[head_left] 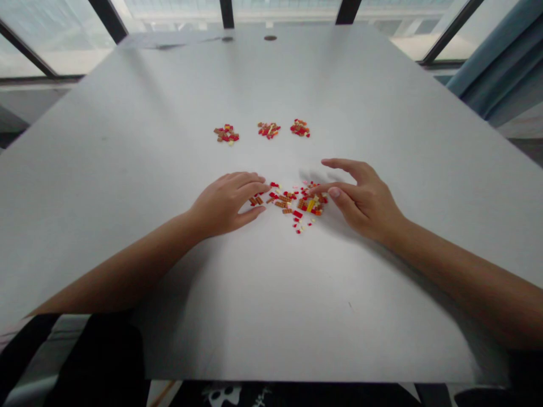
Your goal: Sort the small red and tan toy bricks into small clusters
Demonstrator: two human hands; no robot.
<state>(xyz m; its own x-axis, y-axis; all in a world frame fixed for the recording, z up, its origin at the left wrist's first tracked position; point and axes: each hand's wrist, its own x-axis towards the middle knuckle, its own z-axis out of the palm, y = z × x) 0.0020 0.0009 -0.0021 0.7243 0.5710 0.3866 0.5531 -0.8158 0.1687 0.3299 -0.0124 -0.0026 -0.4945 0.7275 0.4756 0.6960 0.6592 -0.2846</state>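
The left hand (229, 203) covers the left edge of the scattered bricks (283, 204), so the pieces under its fingertips are partly hidden, and whether it presses on any cannot be told. The smallest bits are too small to make out singly; red, brown, orange, yellow and pale ones show. Both forearms run out of view at the sides, and a dark sleeve (102, 356) is cut off at lower left.

The left hand lies palm down, fingers close together, with a narrow gap between them and the thumb and no piece visible in it. The right hand (369, 198) has its fingers spread wide: one points out over the bare surface (271, 294), while the index finger reaches into the denser right-hand part of the bricks, apparently touching them. Its thumb is just beside that cluster, and no piece shows gripped.

The scattered bricks lie between the two hands. Beyond them, well apart, sit three small piles in a row: left pile (227, 135), middle pile (268, 130) and right pile (300, 128)
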